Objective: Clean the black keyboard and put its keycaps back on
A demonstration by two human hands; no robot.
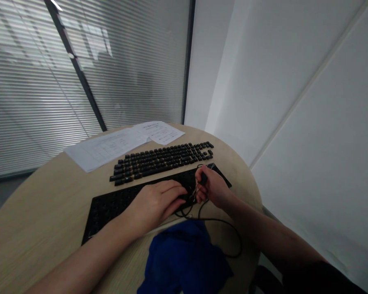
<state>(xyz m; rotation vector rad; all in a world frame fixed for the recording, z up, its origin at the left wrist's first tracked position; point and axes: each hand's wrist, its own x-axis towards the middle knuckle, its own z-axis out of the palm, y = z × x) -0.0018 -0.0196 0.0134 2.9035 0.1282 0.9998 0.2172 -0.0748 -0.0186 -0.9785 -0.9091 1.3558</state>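
Note:
A black keyboard base point(110, 208) with its keycaps off over much of its surface lies slantwise on the table. My left hand point(155, 200) rests over its middle, fingers stretched forward and slightly apart, the tips touching the board. Just to the right, my right hand point(213, 185) is closed around the small black handle of a wire keycap puller point(204, 178). The puller's thin wires hang down over the board's right part, close to my left fingertips. What exactly lies under those fingertips is hidden. Behind the board, loose black keycaps point(159, 160) are laid out in keyboard rows.
Printed paper sheets point(110, 149) lie at the back of the round wooden table point(30, 228). A crumpled blue cloth point(187, 257) sits in front of the keyboard. A black cable point(233, 232) loops beside it. A white wall point(294, 102) stands close on the right.

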